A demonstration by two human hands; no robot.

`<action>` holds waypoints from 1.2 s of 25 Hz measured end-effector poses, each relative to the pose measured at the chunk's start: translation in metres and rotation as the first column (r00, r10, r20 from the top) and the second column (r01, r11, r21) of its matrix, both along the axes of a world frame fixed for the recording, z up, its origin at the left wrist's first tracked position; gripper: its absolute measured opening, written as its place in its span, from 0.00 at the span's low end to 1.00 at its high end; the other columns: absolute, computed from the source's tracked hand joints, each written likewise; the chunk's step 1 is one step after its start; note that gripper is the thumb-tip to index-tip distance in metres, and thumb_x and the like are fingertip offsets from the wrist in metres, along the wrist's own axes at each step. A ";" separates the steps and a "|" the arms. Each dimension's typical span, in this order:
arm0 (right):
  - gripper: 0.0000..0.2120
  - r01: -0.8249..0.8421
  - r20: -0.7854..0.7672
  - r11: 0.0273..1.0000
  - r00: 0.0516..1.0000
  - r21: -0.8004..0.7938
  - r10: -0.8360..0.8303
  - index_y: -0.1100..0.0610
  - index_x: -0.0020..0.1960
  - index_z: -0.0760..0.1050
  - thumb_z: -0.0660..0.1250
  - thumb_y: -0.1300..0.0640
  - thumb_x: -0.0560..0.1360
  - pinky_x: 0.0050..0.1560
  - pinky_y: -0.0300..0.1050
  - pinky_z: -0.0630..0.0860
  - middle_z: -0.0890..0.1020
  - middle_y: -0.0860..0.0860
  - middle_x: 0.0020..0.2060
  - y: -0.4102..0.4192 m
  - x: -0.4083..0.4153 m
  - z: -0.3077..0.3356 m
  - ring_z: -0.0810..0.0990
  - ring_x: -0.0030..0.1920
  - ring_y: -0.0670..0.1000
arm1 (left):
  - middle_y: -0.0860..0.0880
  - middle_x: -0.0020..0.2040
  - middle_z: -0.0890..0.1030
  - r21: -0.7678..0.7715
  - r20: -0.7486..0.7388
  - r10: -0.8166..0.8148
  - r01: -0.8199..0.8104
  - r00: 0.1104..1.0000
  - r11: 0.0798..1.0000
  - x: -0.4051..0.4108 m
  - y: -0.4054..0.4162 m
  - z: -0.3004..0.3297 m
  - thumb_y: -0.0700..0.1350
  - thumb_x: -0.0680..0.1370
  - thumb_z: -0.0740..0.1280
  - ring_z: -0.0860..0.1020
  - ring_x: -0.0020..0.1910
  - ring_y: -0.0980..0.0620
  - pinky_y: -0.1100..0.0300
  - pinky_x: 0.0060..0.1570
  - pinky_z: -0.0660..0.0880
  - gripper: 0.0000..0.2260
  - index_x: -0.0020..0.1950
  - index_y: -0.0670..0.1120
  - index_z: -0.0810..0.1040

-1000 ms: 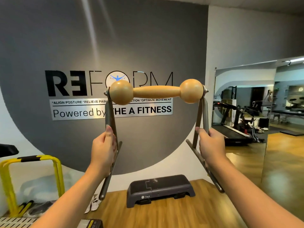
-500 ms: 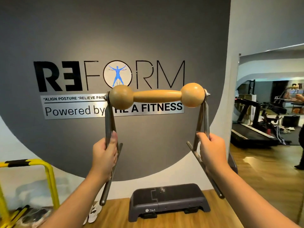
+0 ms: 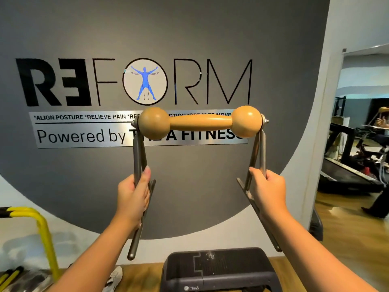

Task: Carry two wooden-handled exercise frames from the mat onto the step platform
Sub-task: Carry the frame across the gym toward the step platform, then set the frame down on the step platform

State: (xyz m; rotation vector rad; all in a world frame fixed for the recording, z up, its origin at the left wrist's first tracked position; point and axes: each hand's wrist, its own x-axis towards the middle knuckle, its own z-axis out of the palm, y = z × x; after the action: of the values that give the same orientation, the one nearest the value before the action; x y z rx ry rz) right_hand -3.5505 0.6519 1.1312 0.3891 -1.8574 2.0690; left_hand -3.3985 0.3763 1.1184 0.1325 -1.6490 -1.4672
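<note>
I hold a metal exercise frame with a rounded tan wooden handle [image 3: 200, 122] up at chest height, in front of the wall. My left hand [image 3: 132, 194] curls its fingers round the grey steel upright on the left side, thumb lying up the bar; my right hand [image 3: 268, 191] grips the right upright the same way. The handle runs level between them, at twelve o'clock from my hands.

Behind it, the dark grey curved wall panel [image 3: 189, 28] carries black lettering [image 3: 134, 82] reading "REFORM", with the first E reversed and a blue figure inside the O. Below that, a silver plaque [image 3: 80, 129] reads "*ALIGN POSTURE *RELIEVE PAIN", then "Powered by" and "A FITNESS", partly hidden by the handle.

At six o'clock, a dark grey plastic step platform [image 3: 219, 270] sits on the wooden floor [image 3: 353, 228] against the wall; its front bears a small mark reading "The A". At eight o'clock stands a yellow tubular rail [image 3: 42, 228]. At three o'clock, a mirror [image 3: 362, 123] shows a treadmill [image 3: 345, 175].
</note>
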 end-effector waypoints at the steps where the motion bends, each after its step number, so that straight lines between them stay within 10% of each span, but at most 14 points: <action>1: 0.27 0.008 0.001 1.000 1.000 0.000 -0.008 0.46 0.22 0.68 0.69 0.52 0.79 0.32 0.46 0.65 0.64 0.41 0.21 -0.013 -0.022 -0.005 0.64 0.23 0.43 | 0.49 0.25 0.68 0.001 0.003 -0.003 0.003 1.000 1.000 -0.022 -0.014 -0.004 0.66 0.75 0.67 0.66 0.21 0.53 0.61 0.20 0.63 0.26 0.37 0.44 0.71; 8: 0.25 0.028 0.055 0.999 0.998 0.027 -0.030 0.45 0.22 0.67 0.69 0.52 0.76 0.24 0.33 0.61 0.63 0.40 0.20 -0.101 -0.156 -0.029 0.62 0.23 0.42 | 0.50 0.24 0.69 0.042 0.054 -0.012 0.010 0.998 0.999 -0.170 -0.104 -0.031 0.64 0.76 0.69 0.67 0.20 0.53 0.63 0.21 0.65 0.23 0.35 0.47 0.70; 19: 0.17 0.029 0.146 0.995 0.988 0.092 -0.042 0.50 0.28 0.66 0.68 0.49 0.71 0.33 0.49 0.63 0.66 0.49 0.26 -0.180 -0.369 -0.112 0.64 0.29 0.48 | 0.51 0.24 0.68 0.084 0.141 0.060 -0.073 0.988 0.994 -0.382 -0.181 -0.121 0.68 0.76 0.69 0.66 0.22 0.51 0.60 0.24 0.64 0.24 0.31 0.52 0.69; 30: 0.16 0.065 0.286 0.989 0.953 0.134 -0.102 0.49 0.27 0.72 0.67 0.45 0.71 0.29 0.44 0.71 0.70 0.45 0.23 -0.227 -0.559 -0.285 0.70 0.28 0.48 | 0.41 0.29 0.67 0.029 0.243 0.210 -0.224 0.947 0.974 -0.567 -0.228 -0.284 0.64 0.76 0.72 0.67 0.29 0.49 0.51 0.29 0.65 0.27 0.32 0.44 0.68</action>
State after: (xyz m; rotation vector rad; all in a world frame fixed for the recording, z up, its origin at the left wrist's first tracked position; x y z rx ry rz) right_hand -4.1090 0.4252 0.8466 0.0297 -2.1359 2.0510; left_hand -3.9660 0.1479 0.8348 0.5249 -1.7217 -1.3688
